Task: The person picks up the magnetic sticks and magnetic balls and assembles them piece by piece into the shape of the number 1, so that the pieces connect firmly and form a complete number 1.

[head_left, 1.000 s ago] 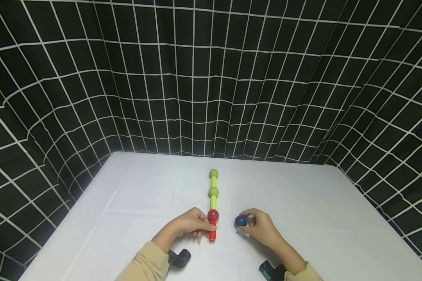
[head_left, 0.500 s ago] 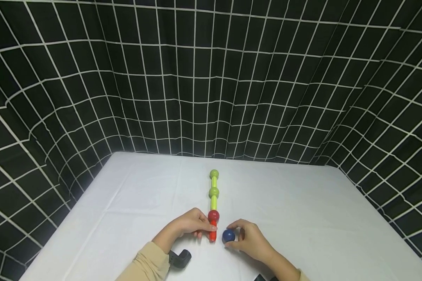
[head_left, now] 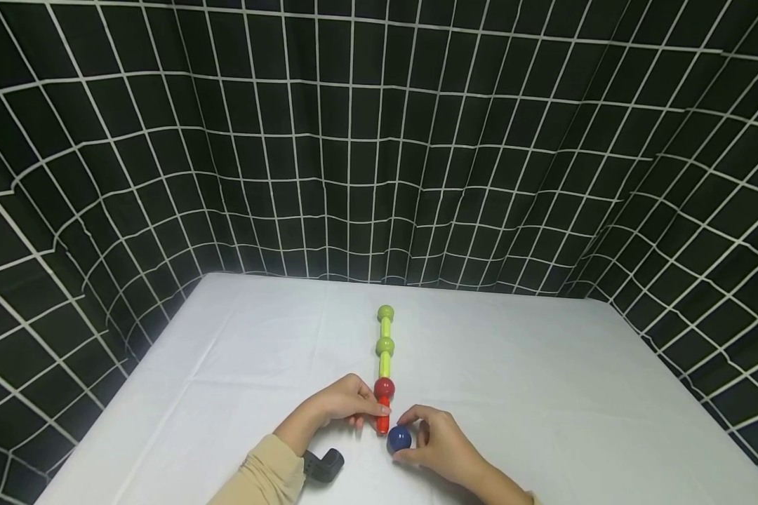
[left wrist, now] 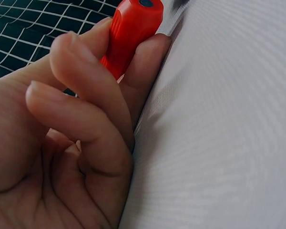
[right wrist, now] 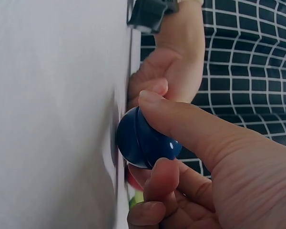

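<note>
A straight chain of balls and rods lies on the white table, running away from me in the head view. Its far part has two green balls (head_left: 385,346) joined by yellow-green rods (head_left: 385,365), then a red ball (head_left: 384,388) and a red rod (head_left: 382,424) at the near end. My left hand (head_left: 347,401) pinches that red rod between thumb and finger; the left wrist view shows a dark round spot on the rod's end. My right hand (head_left: 442,445) holds a blue ball (right wrist: 148,140) with thumb and fingers, right beside the rod's near end. A groove circles the ball.
The white-covered table (head_left: 259,337) reaches back to a black curtain with a white grid (head_left: 366,140). A dark wrist device (head_left: 324,466) is strapped at my left wrist, close over the cloth.
My right hand has carried the blue ball left and nearer to me, up to the red rod's near end. My left hand stays on the rod, and the chain lies as before.
</note>
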`<state>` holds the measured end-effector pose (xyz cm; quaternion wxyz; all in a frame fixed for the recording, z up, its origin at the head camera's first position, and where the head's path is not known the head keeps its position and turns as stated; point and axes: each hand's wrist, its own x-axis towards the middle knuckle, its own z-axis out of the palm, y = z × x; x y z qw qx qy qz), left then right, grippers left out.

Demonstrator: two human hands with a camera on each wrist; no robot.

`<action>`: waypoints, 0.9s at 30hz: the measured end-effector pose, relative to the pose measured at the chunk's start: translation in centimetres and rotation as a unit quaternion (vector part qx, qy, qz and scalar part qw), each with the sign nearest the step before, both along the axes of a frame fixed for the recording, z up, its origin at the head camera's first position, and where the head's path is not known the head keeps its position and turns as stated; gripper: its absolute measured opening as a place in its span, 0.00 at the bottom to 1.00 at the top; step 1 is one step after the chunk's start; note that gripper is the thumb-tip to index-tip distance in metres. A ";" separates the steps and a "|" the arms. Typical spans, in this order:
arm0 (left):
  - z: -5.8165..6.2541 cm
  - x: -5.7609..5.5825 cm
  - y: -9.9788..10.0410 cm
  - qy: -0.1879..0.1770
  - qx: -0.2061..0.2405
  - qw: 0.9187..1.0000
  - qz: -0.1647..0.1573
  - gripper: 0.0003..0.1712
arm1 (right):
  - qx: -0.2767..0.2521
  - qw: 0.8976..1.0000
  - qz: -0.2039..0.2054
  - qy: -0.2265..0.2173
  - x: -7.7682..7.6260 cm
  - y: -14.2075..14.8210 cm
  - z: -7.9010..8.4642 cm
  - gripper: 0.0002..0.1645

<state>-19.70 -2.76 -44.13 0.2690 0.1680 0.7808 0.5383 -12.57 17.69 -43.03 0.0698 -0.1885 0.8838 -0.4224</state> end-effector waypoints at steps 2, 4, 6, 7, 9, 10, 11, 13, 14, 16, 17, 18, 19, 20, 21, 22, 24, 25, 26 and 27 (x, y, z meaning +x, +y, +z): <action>0.0 0.0 0.0 -0.001 0.000 1.000 -0.001 0.14 | -0.005 1.000 0.004 -0.005 0.1 -0.2 0.0 0.25; 0.0 0.0 0.0 -0.001 0.002 1.000 -0.003 0.15 | -0.011 1.000 0.010 -0.007 0.3 -0.4 0.0 0.24; 0.0 0.0 0.0 -0.002 0.002 1.000 -0.004 0.15 | -0.017 1.000 0.018 -0.006 0.4 -0.7 -0.1 0.24; 0.0 0.0 0.0 -0.002 0.002 1.000 -0.005 0.15 | -0.019 1.000 0.022 -0.005 0.5 -0.8 -0.2 0.23; 0.0 0.0 0.0 -0.002 0.003 1.000 -0.006 0.15 | -0.023 0.999 0.030 0.000 0.7 -1.1 -0.3 0.23; 0.0 0.0 -0.1 -0.003 0.004 1.000 -0.007 0.15 | -0.025 0.999 0.031 0.002 0.7 -1.2 -0.3 0.23; 0.1 -0.1 -0.1 -0.003 0.005 1.000 -0.007 0.15 | -0.027 0.999 0.032 0.004 0.8 -1.3 -0.4 0.23; 0.1 -0.1 -0.1 -0.003 0.007 1.000 -0.008 0.15 | -0.028 0.999 0.032 0.007 0.8 -1.5 -0.4 0.23; 0.0 -0.1 -0.1 -0.003 0.007 1.000 -0.008 0.15 | -0.029 0.999 0.031 0.007 0.9 -1.6 -0.4 0.24; 0.0 -0.1 -0.2 -0.002 0.009 1.000 -0.010 0.15 | -0.028 0.999 0.027 0.007 0.9 -1.8 -0.4 0.24; 0.0 -0.1 -0.2 -0.002 0.009 1.000 -0.010 0.15 | -0.027 0.999 0.025 0.006 0.9 -1.8 -0.4 0.24; -0.1 -0.1 -0.2 -0.002 0.009 1.000 -0.011 0.15 | -0.026 0.999 0.023 0.005 0.9 -1.9 -0.3 0.24; -0.1 -0.1 -0.2 -0.002 0.009 1.000 -0.011 0.15 | -0.025 0.999 0.022 0.004 0.9 -1.9 -0.3 0.24; -0.1 -0.2 -0.2 -0.003 0.009 1.000 -0.011 0.15 | -0.025 0.999 0.020 0.002 0.9 -1.9 -0.3 0.24; -0.2 -0.2 -0.1 -0.004 0.010 1.000 -0.011 0.15 | -0.023 1.000 0.019 0.001 0.8 -1.9 -0.3 0.24; -0.2 -0.2 -0.1 -0.004 0.010 1.000 -0.011 0.15 | -0.022 1.000 0.018 0.001 0.8 -1.9 -0.3 0.24; -0.2 -0.2 -0.1 -0.007 0.009 1.000 -0.010 0.15 | -0.022 1.000 0.018 0.001 0.8 -1.9 -0.3 0.24; -0.1 -0.2 -0.1 -0.007 0.009 1.000 -0.010 0.15 | -0.022 1.000 0.018 0.002 0.7 -1.9 -0.3 0.24; -0.1 -0.2 -0.1 -0.007 0.009 1.000 -0.011 0.15 | -0.022 1.000 0.018 0.003 0.7 -2.0 -0.4 0.24; 0.0 -0.2 -0.1 -0.007 0.009 1.000 -0.011 0.15 | -0.022 1.000 0.019 0.004 0.7 -2.0 -0.4 0.24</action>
